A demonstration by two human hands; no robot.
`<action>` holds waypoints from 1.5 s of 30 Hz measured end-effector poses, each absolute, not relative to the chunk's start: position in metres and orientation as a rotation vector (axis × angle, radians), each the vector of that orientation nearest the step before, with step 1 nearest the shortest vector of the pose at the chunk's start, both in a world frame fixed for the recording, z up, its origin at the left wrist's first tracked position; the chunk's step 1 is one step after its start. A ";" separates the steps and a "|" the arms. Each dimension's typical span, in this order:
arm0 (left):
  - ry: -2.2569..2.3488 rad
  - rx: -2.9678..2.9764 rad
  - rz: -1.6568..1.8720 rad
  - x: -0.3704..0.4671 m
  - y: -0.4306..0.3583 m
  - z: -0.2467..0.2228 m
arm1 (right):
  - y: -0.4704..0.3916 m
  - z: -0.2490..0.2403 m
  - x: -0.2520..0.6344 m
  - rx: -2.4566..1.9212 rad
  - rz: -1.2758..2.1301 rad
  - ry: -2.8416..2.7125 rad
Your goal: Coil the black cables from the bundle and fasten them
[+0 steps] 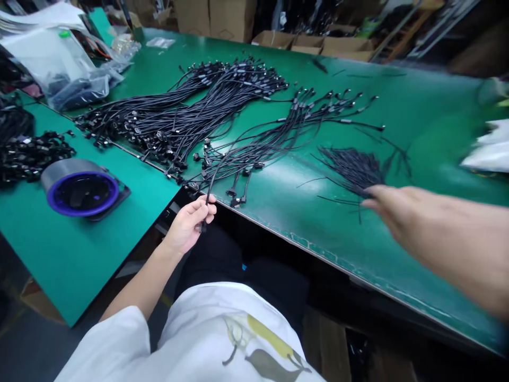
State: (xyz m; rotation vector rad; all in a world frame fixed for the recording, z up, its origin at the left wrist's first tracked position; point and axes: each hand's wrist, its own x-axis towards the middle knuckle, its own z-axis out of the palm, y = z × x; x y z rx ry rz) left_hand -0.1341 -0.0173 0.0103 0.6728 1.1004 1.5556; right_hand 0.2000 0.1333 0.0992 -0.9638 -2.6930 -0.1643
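Note:
My left hand (193, 220) is closed around one end of a black cable (212, 178), just off the table's front edge. The rest of that cable runs up into a loose group of black cables (278, 130) with small connectors at both ends. Over to the right, my right hand (393, 204) is blurred, its thumb and fingertips pinched at the near edge of a pile of thin black ties (352, 167). How many ties are between the fingers cannot be made out.
A large heap of black cables (207, 111) covers the green table (437, 143) at the back left. On the left table are a tape roll (79, 188) with a purple rim and more cables (35, 159). Plastic bags (79, 87) lie behind; a white bag (489, 148) is far right. Cardboard boxes (345, 48) stand beyond.

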 end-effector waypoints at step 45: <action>0.921 1.208 0.833 -0.050 -0.001 0.024 | 0.096 0.014 0.142 -0.580 0.983 -2.167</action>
